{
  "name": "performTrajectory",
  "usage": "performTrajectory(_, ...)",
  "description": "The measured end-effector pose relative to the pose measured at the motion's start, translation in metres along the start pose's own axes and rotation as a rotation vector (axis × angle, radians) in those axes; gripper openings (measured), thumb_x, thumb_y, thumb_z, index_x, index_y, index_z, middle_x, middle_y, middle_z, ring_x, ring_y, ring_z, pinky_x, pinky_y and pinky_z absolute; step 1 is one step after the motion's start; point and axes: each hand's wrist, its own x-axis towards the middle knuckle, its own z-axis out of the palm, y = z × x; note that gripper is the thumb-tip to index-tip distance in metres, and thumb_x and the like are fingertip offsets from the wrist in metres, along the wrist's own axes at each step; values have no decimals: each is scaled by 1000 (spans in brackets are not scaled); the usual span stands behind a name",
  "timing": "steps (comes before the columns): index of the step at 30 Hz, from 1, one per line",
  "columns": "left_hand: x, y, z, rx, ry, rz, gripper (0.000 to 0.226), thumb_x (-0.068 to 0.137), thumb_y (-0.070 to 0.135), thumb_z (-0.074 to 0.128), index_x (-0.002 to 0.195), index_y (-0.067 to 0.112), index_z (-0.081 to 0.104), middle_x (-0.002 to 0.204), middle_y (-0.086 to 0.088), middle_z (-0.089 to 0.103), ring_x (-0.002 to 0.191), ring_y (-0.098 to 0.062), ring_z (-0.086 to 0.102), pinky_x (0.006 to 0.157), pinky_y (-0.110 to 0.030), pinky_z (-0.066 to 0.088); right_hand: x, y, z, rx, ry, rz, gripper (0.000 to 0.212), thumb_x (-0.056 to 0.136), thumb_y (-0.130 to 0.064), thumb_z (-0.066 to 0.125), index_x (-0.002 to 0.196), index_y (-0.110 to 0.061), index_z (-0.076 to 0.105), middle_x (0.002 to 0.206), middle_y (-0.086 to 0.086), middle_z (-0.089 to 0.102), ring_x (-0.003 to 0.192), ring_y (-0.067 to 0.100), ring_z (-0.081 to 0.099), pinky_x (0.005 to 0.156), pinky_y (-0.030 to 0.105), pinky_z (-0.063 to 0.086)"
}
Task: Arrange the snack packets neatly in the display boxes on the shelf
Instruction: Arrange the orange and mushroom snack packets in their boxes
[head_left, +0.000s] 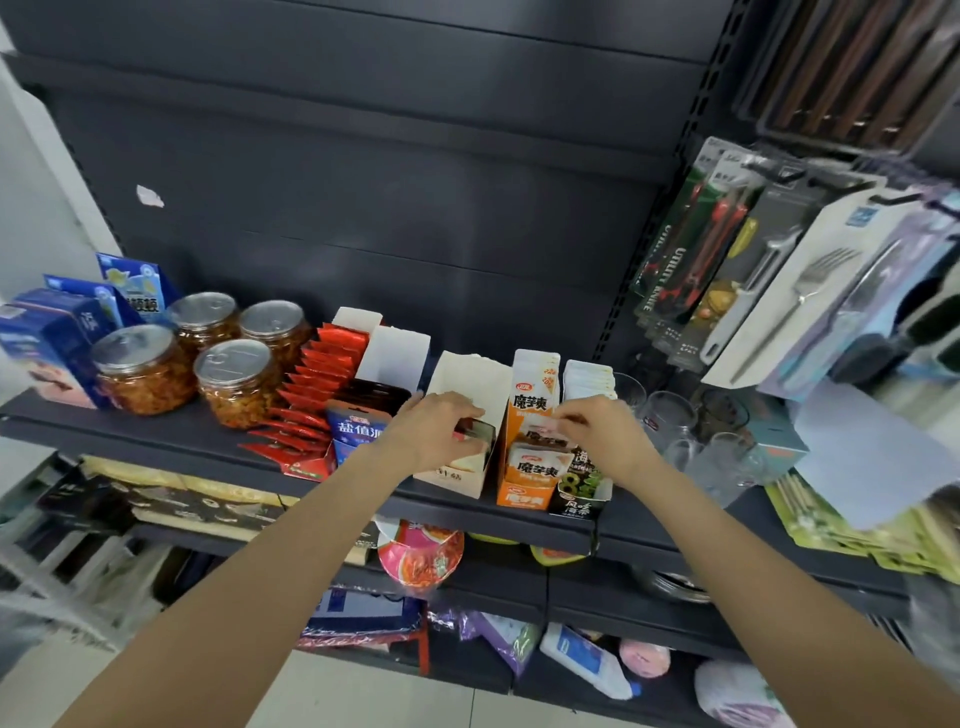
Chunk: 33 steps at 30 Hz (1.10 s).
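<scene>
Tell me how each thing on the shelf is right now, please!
Left hand: reaching into the white box, fingers curled on a packet.
Right hand: pinching a packet over the orange box.
White box: open, nearly empty.
Orange box: open, holding packets.
Red packets: standing in a row.
Jars: lids on, full.
Glasses: upright, empty.

Four jars (236, 382), five display boxes (524, 462), two hands (434, 426), three blue cartons (57, 338), one noodle cup (420, 553)

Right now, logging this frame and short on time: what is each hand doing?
Left hand: fingers curled over a packet in the white display box.
Right hand: pinching a packet in the orange display box.
</scene>
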Motion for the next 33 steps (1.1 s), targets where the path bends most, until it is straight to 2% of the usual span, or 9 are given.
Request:
performTrajectory(2,-3,6,-4,44,86,24,51,93,41,52,141,30,40,153,5,29,140,-17,27,118,-43,13,-2,-3,-8,2,151,-8,19,93,-17,55,104,-15,72,96,-2,71,67,3,52,58,14,35)
performTrajectory(7,-10,27,-8,-434,205,-2,45,96,28,51,140,24,43,109,-5,65,94,-14,63,88,-29,52,-10,-16,-34,194,435,-23,15,92,-14,57,92,-9,72,77,-3,68,62,0,58,59,8,41)
performTrajectory(9,-10,34,-11,-721,135,-93,48,97,30,50,143,22,37,93,-7,70,80,-14,67,78,-24,54,-12,-21,-42,342,466,-5,14,92,-14,58,89,-11,72,81,2,71,71,11,63,67,24,50)
performTrajectory(13,-12,36,-22,-1481,-16,-342,41,97,43,44,130,19,43,103,-14,70,94,-24,69,85,-31,53,-19,-31,-55,642,433,-2,14,91,-12,58,86,-15,71,83,-3,71,76,13,65,79,35,52)
performTrajectory(16,-18,31,-25,-1714,-20,-374,41,96,45,42,110,9,55,104,-16,70,97,-23,68,87,-31,52,-26,-34,-60,750,375,3,20,91,-10,58,83,-23,71,83,-5,72,76,12,65,80,34,54)
performTrajectory(21,-25,27,-32,-1738,17,-354,36,95,34,51,113,3,58,109,-16,69,99,-20,68,84,-28,53,-31,-27,-57,660,439,41,10,87,-19,64,89,-24,72,107,-7,60,104,10,54,92,24,43)
performTrajectory(24,-31,28,-40,-1718,111,-280,24,94,13,55,113,3,62,112,-15,68,97,-18,69,81,-24,56,-34,-19,-52,505,426,66,17,91,-19,59,96,-30,72,95,-5,63,95,16,52,85,25,42)
performTrajectory(30,-47,35,-50,-1416,325,-126,37,87,1,61,118,20,63,107,-1,71,105,-15,66,91,-27,52,-39,-20,-44,1205,265,213,31,93,1,43,111,-7,67,114,4,68,103,18,64,89,31,52)
performTrajectory(33,-54,39,-53,-1179,426,-39,43,84,3,66,117,30,61,106,8,70,100,-10,66,91,-30,50,-42,-18,-41,1178,318,177,28,90,2,54,110,-13,67,99,-5,71,92,9,66,78,22,54)
